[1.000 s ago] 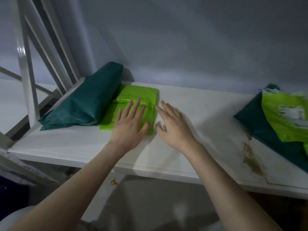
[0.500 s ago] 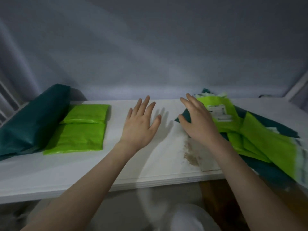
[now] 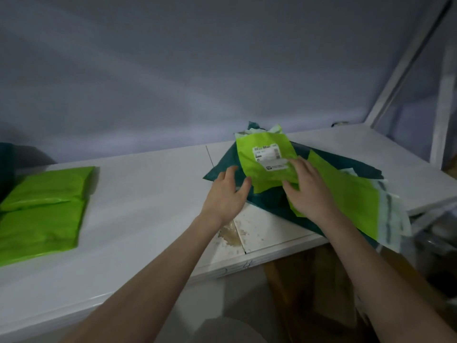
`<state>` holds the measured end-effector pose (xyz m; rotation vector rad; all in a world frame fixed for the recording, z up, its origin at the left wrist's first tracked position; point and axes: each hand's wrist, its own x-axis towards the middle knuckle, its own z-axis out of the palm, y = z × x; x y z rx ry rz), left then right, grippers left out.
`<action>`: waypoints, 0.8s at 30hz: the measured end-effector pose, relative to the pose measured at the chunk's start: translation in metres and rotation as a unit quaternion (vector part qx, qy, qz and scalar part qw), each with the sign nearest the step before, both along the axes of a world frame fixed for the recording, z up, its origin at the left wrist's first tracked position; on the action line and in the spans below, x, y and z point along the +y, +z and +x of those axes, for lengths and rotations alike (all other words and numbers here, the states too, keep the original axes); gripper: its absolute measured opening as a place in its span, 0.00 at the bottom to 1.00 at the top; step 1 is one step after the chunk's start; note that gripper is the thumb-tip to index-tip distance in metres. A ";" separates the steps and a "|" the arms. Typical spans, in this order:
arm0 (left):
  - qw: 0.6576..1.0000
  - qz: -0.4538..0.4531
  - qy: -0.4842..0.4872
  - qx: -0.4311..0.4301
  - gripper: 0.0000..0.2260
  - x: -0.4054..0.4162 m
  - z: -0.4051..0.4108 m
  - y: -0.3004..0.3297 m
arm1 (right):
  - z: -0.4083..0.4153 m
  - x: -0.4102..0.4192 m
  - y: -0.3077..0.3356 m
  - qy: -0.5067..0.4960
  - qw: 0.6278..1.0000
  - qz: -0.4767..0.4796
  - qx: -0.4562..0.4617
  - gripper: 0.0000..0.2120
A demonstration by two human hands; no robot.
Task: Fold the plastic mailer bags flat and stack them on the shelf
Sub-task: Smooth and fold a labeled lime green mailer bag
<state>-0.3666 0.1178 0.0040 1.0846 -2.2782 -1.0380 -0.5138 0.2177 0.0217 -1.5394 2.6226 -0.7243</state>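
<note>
At the far left of the white shelf lies my folded stack of lime-green mailers, flat, with a smaller folded one on top of a larger one; a dark teal shape sits just behind it at the frame's edge, too cut off to make out. The middle of the shelf is bare white board down to a brown stain near the front edge, beside a seam in the board. My left hand hovers just above that stain, fingers spread and loose, gripping nothing, its thumb close to the lower corner of the labelled mailer. That green mailer lies on top of the unfolded pile, with a white shipping label facing up. My right hand rests flat on its lower right part, fingers spread, pressing rather than clenching; I cannot tell whether the thumb hooks under the edge. Beneath is a teal mailer, spread wide, and to the right another green mailer slants toward the shelf's front edge, its pale strip end overhanging. A white frame post rises at the far right.
</note>
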 end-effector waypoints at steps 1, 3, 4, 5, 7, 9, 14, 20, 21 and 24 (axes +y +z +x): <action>1.000 0.026 0.000 0.002 0.25 0.000 -0.007 -0.003 | -0.005 0.000 -0.004 -0.002 1.000 0.004 -0.001 0.24; 0.997 0.072 0.001 0.008 0.24 -0.001 -0.019 -0.009 | -0.012 -0.001 -0.013 -0.004 1.000 0.010 0.002 0.24; 0.996 0.093 0.002 0.012 0.24 -0.002 -0.024 -0.011 | -0.016 -0.002 -0.017 -0.005 1.000 0.014 0.005 0.25; 0.994 0.111 0.007 0.016 0.24 -0.003 -0.030 -0.014 | -0.019 -0.003 -0.020 -0.008 1.000 0.018 0.008 0.25; 0.989 0.142 0.019 0.031 0.25 -0.005 -0.040 -0.018 | -0.024 -0.004 -0.028 -0.012 0.999 0.027 0.017 0.26; 0.984 0.169 0.036 0.045 0.27 -0.005 -0.048 -0.022 | -0.027 -0.004 -0.033 -0.019 0.999 0.041 0.022 0.27; 0.932 0.307 0.113 0.153 0.30 -0.015 -0.069 -0.031 | -0.028 -0.005 -0.044 -0.019 0.996 0.070 0.042 0.25; 0.927 0.326 0.085 0.166 0.09 -0.016 -0.077 -0.027 | -0.027 -0.005 -0.043 -0.025 0.998 0.041 0.031 0.18; 0.930 0.316 0.083 0.169 0.11 -0.016 -0.077 -0.027 | -0.026 -0.005 -0.042 -0.026 0.999 0.036 0.025 0.17; 0.940 0.285 0.073 0.173 0.16 -0.014 -0.074 -0.027 | -0.026 -0.005 -0.039 -0.029 0.999 0.032 0.006 0.17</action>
